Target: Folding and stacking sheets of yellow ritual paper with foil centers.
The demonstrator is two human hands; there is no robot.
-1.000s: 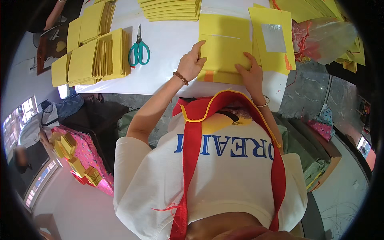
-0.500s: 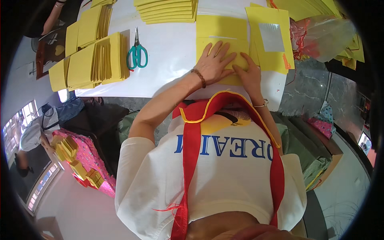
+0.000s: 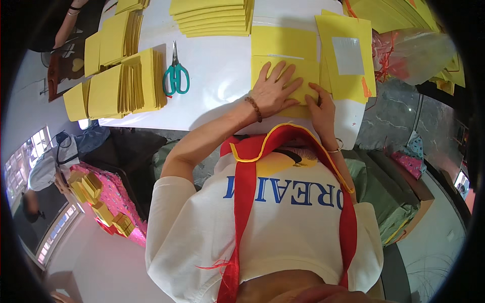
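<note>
My left hand (image 3: pixel 275 91) lies flat with spread fingers on a yellow paper piece (image 3: pixel 308 70) near the table's front edge. A beaded bracelet (image 3: pixel 254 108) circles that wrist. My right hand (image 3: pixel 322 110) rests at the paper's right edge, thumb and index finger apart and touching it; its other fingers are partly hidden. Another yellow part (image 3: pixel 284 40) shows beyond a pale slit. Just to the right lie more yellow sheets (image 3: pixel 327 55), with a silvery rectangle (image 3: pixel 345 55) on the top one.
Teal-handled scissors (image 3: pixel 176 78) lie left of my hands on the white table (image 3: pixel 212 60). Stacked yellow pieces stand at left (image 3: pixel 144 81) and at the back (image 3: pixel 212 17). A clear plastic bag (image 3: pixel 417 53) with red strings sits at right. Another person's arm (image 3: pixel 66 25) shows at far left.
My right thumb and index finger have slid slightly toward me and to the right, along the paper's edge. My left hand stays pressed flat. The whole view has shifted a little.
</note>
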